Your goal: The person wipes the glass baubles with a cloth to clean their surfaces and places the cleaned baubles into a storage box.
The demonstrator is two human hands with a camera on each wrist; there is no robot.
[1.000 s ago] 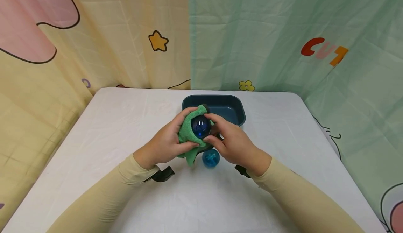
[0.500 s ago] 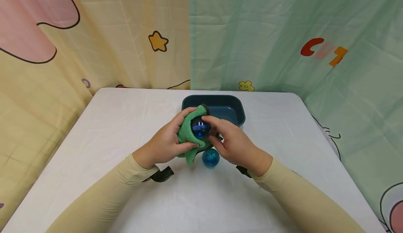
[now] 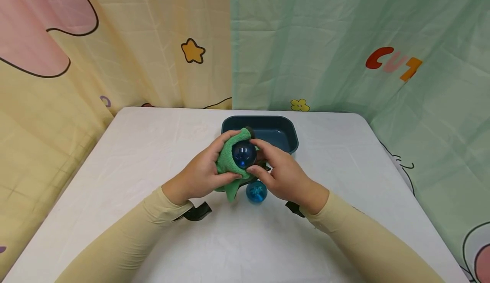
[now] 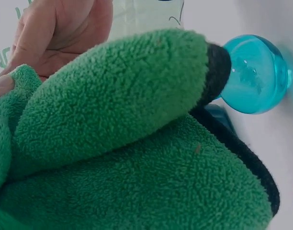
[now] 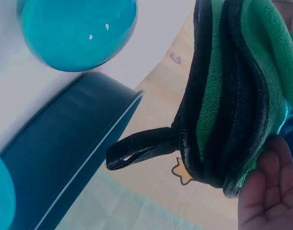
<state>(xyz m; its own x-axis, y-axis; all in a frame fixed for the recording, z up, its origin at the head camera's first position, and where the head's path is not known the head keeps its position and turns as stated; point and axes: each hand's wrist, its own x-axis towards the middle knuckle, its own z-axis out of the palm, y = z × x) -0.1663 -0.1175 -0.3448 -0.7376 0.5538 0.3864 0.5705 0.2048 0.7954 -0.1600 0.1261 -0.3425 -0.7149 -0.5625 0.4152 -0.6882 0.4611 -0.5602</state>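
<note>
In the head view my left hand (image 3: 204, 170) grips a green towel (image 3: 227, 159) with black edging, bunched around a shiny dark blue ball (image 3: 244, 154). The thumb and index finger of my right hand (image 3: 285, 170) pinch that ball at its right side. The left wrist view shows the towel (image 4: 127, 96) folded over and filling most of the frame. A black hanging loop (image 5: 141, 146) sticks out from the towel in the right wrist view. Just below the hands, a clear light blue ball (image 3: 256, 192) rests on the table.
A dark teal rectangular tray (image 3: 281, 123) stands on the white table (image 3: 164, 130) behind the hands. Part of another turquoise ball (image 5: 0, 191) shows by the tray in the right wrist view. Printed curtains (image 3: 298, 41) hang beyond the table.
My right thumb and index finger shift slightly on the dark blue ball, the thumb moving back to its lower edge. The reflection on the ball changes. The left hand and towel stay nearly still.
</note>
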